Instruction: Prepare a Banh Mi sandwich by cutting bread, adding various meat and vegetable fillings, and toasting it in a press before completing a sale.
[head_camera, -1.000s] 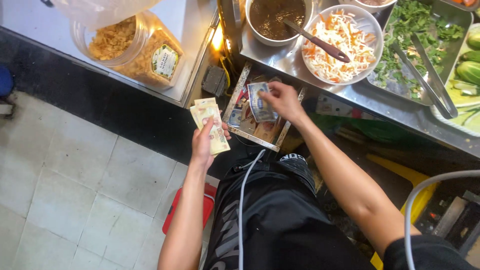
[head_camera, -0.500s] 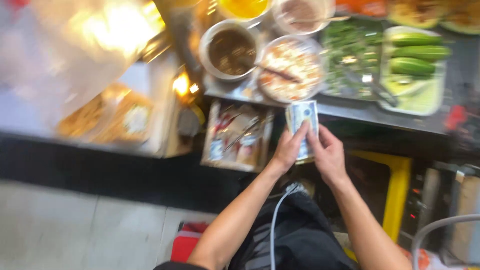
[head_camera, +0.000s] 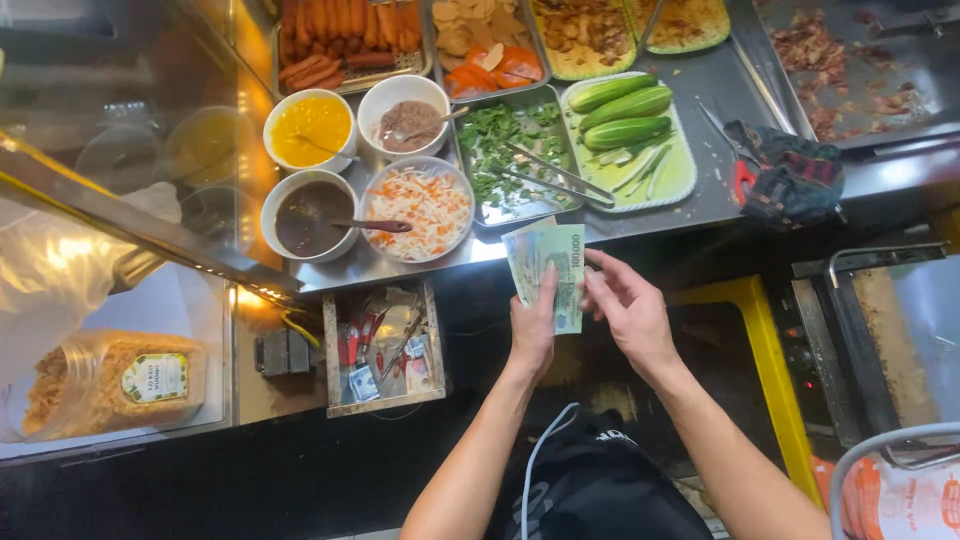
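Steel surface (head_camera: 700, 200) runs across the top of the frame, crowded with food: a bowl of yellow sauce (head_camera: 309, 130), a bowl of dark sauce (head_camera: 308, 215), a bowl of shredded salad (head_camera: 418, 208), a tray of herbs (head_camera: 515, 150) with tongs (head_camera: 555, 172) lying on it, and a green plate of cucumbers (head_camera: 627, 140). Below its edge, at lower left of centre, an open wooden drawer (head_camera: 384, 348) holds small notes. My left hand (head_camera: 533, 335) has its grip closed on a fan of banknotes (head_camera: 548, 268) at the middle of the frame, in front of the surface edge. My right hand (head_camera: 628, 310) is beside them, fingers loosely spread, fingertips at the notes' edge.
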